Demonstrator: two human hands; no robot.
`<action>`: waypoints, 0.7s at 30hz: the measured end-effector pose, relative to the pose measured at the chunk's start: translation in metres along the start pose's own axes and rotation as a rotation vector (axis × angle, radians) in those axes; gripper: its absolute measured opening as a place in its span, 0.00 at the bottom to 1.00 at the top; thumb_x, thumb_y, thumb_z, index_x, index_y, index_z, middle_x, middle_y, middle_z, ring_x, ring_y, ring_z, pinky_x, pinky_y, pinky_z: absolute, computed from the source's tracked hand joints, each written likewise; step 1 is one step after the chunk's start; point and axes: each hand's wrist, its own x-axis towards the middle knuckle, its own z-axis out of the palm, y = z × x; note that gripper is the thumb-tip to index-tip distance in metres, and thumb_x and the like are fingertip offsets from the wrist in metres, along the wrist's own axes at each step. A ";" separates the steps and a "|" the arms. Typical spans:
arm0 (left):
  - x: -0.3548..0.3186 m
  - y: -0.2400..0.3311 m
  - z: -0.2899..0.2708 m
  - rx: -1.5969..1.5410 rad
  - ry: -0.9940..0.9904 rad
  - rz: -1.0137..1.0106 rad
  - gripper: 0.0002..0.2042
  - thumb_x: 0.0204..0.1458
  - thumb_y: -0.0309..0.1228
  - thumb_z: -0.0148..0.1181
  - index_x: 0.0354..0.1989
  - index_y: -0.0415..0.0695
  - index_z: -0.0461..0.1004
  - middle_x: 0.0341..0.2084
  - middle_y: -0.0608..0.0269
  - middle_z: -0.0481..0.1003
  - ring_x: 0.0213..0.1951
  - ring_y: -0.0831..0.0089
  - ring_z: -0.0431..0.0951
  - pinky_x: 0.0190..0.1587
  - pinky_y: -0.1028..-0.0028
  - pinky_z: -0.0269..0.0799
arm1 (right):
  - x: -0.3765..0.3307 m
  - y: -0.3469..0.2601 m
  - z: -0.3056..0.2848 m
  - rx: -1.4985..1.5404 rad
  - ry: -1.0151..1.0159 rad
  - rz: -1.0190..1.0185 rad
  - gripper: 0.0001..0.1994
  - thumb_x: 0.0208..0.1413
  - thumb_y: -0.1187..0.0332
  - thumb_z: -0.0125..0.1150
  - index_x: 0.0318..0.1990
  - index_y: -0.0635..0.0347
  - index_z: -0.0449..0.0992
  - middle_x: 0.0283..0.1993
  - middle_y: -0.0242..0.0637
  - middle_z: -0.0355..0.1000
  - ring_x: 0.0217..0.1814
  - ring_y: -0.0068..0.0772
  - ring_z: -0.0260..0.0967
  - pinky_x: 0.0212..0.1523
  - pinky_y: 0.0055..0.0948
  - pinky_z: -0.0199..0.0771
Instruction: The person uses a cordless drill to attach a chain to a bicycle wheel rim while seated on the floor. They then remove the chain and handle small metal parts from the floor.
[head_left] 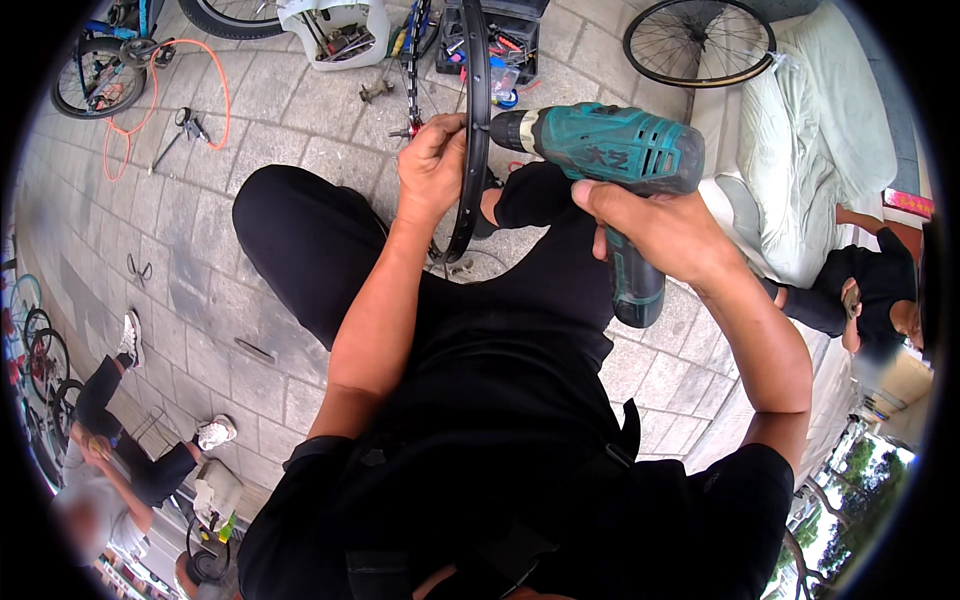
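1 teal cordless drill [610, 150] | 1 black metal bicycle rim [478, 130] | 1 orange hose [160, 90] | 1 white plastic tub w/ tools [340, 35]

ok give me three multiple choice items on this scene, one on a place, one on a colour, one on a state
1. Where does the drill's tip point?
A. at the rim
B. at the floor
C. at the orange cord

2. What colour is the drill's body?
A. red
B. teal
C. yellow

3. What is the left hand doing?
A. hanging free
B. gripping the rim
C. resting on a knee

Answers:
1. A, the tip meets the black rim.
2. B, its housing is teal with a dark handle in the right hand.
3. B, its fingers wrap the rim.
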 end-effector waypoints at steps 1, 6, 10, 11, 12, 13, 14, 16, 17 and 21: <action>0.000 0.000 0.000 -0.004 -0.001 -0.006 0.07 0.65 0.17 0.58 0.48 0.31 0.79 0.43 0.61 0.80 0.43 0.79 0.78 0.48 0.79 0.74 | 0.001 -0.001 0.000 -0.007 -0.003 0.003 0.14 0.63 0.57 0.66 0.35 0.58 0.75 0.28 0.27 0.70 0.25 0.23 0.74 0.29 0.29 0.72; 0.000 0.000 -0.001 0.016 -0.005 0.033 0.07 0.64 0.17 0.58 0.48 0.31 0.79 0.43 0.61 0.80 0.44 0.78 0.78 0.48 0.79 0.74 | 0.003 -0.007 0.003 -0.021 -0.012 0.010 0.15 0.63 0.56 0.66 0.37 0.59 0.76 0.28 0.28 0.72 0.26 0.23 0.74 0.30 0.28 0.72; 0.000 0.002 0.000 0.003 0.003 0.051 0.07 0.64 0.18 0.59 0.47 0.32 0.79 0.42 0.60 0.80 0.43 0.78 0.78 0.48 0.79 0.74 | 0.004 -0.003 0.002 -0.032 -0.009 -0.028 0.14 0.63 0.57 0.66 0.40 0.59 0.77 0.29 0.29 0.73 0.26 0.22 0.74 0.30 0.28 0.72; 0.000 0.004 0.001 0.005 0.003 0.054 0.06 0.64 0.18 0.59 0.47 0.32 0.79 0.42 0.60 0.80 0.43 0.78 0.78 0.48 0.79 0.74 | 0.005 -0.003 0.002 -0.034 -0.008 -0.030 0.14 0.63 0.57 0.66 0.41 0.60 0.77 0.29 0.29 0.73 0.26 0.22 0.74 0.30 0.28 0.72; 0.000 0.006 0.001 0.007 0.002 0.057 0.06 0.64 0.18 0.59 0.47 0.32 0.79 0.42 0.60 0.80 0.43 0.78 0.78 0.47 0.79 0.74 | 0.005 -0.003 0.002 -0.038 -0.004 -0.032 0.14 0.64 0.57 0.66 0.41 0.60 0.77 0.30 0.29 0.73 0.26 0.22 0.74 0.30 0.28 0.73; 0.000 0.007 0.001 0.003 -0.001 0.058 0.06 0.64 0.17 0.59 0.47 0.32 0.79 0.42 0.59 0.80 0.43 0.78 0.78 0.47 0.79 0.74 | 0.005 -0.004 0.003 -0.043 -0.002 -0.036 0.14 0.64 0.58 0.66 0.42 0.60 0.78 0.30 0.29 0.73 0.26 0.21 0.74 0.29 0.28 0.73; 0.000 0.007 0.001 -0.002 -0.003 0.059 0.06 0.64 0.17 0.59 0.47 0.32 0.78 0.42 0.59 0.80 0.43 0.77 0.78 0.47 0.79 0.74 | 0.005 -0.005 0.004 -0.047 0.000 -0.040 0.13 0.64 0.58 0.66 0.43 0.60 0.78 0.30 0.29 0.74 0.26 0.21 0.73 0.29 0.28 0.73; 0.000 0.010 0.002 0.009 -0.011 0.061 0.06 0.63 0.17 0.59 0.46 0.32 0.78 0.42 0.59 0.80 0.43 0.77 0.79 0.47 0.78 0.74 | 0.005 -0.008 0.002 -0.130 -0.008 -0.025 0.13 0.64 0.59 0.66 0.45 0.60 0.78 0.30 0.28 0.74 0.25 0.21 0.73 0.29 0.28 0.74; 0.000 0.013 0.002 0.025 -0.015 0.062 0.06 0.63 0.17 0.59 0.46 0.32 0.78 0.42 0.59 0.80 0.42 0.77 0.79 0.47 0.78 0.74 | 0.005 -0.011 0.001 -0.172 -0.013 -0.018 0.13 0.64 0.59 0.66 0.46 0.60 0.78 0.30 0.28 0.74 0.25 0.20 0.73 0.29 0.28 0.74; -0.001 0.010 0.003 0.029 -0.012 0.059 0.06 0.63 0.17 0.58 0.46 0.32 0.78 0.43 0.58 0.80 0.42 0.77 0.79 0.46 0.78 0.75 | 0.005 -0.026 0.004 -0.294 -0.023 -0.067 0.12 0.63 0.61 0.67 0.45 0.61 0.79 0.29 0.27 0.74 0.25 0.20 0.72 0.28 0.27 0.74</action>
